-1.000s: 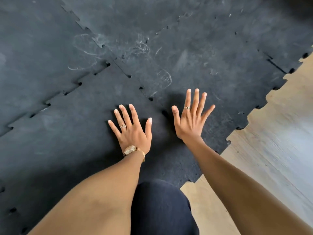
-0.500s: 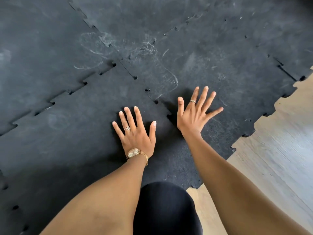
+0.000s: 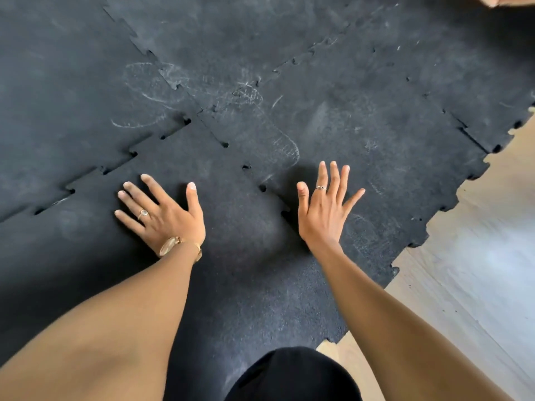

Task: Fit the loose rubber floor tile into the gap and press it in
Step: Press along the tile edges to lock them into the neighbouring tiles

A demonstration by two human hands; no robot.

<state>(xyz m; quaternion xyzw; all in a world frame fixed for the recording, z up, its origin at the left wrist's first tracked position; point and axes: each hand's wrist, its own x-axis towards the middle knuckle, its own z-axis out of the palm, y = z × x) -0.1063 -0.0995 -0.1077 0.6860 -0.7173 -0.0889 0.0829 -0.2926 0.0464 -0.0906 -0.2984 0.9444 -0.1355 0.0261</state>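
- The tile (image 3: 220,198) lies in its gap in the black rubber mat, in front of the person's knee (image 3: 292,374). Its toothed edges meet the neighbouring tiles at 10 o'clock and at 2 o'clock.
- Change: against the picture of a second ago, the left hand (image 3: 162,215) has slid out toward 9 o'clock and now rests, fingers splayed, near the tile's 10 o'clock seam. The hands, then close together, are now well apart.
- The right hand (image 3: 324,209) has kept its place at 3 o'clock, just beside the seam (image 3: 262,188) on that side. It is spread wide and looks tilted, with its thumb edge off the mat.
- Both hands are flat and open and hold nothing.
- My reading: the fitting is done and the pressing is moving along the edges. Small dark holes still show along both seams, and there is a darker gap by the right thumb, so some teeth may not be fully home.
- Further out, pale wood floor (image 3: 477,270) shows beyond the mat's toothed edge at 4 o'clock.
- Writing: none can be read. The mat carries only chalky scuffs and a shoe print (image 3: 275,140) at 12 o'clock. The watch (image 3: 169,246) on the left wrist and the rings show no legible mark.
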